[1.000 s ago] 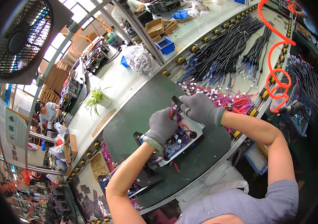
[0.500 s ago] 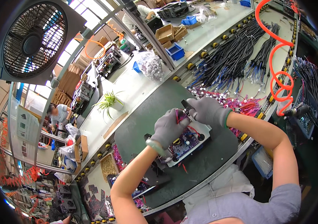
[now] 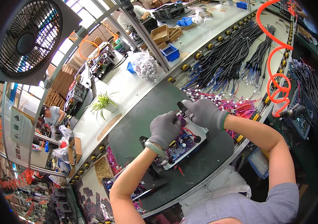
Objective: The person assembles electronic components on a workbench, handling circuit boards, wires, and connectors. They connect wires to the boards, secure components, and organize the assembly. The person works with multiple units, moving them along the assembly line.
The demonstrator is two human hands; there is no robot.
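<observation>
In front of me on the dark green mat lies an open device, a pale metal chassis with a purple circuit board and red and black wires. My left hand, in a grey glove, is curled over the board's left far side; what its closed fingers hold, if anything, is hidden. At the chassis's far edge, my right hand, also gloved, pinches a small black part that sticks out past the fingertips. Another partly built unit with a black panel sits left of the device, partly behind my left forearm.
Bundles of black cables and pink wire harnesses lie beyond my right hand. An orange coiled air hose hangs at right. A potted plant, a bag of white parts and a cardboard tray of small parts stand around the mat.
My left fingers have drawn slightly back from my right hand and curled more tightly, uncovering more of the board. My right hand stays at the chassis's far edge. The view has shifted a little.
</observation>
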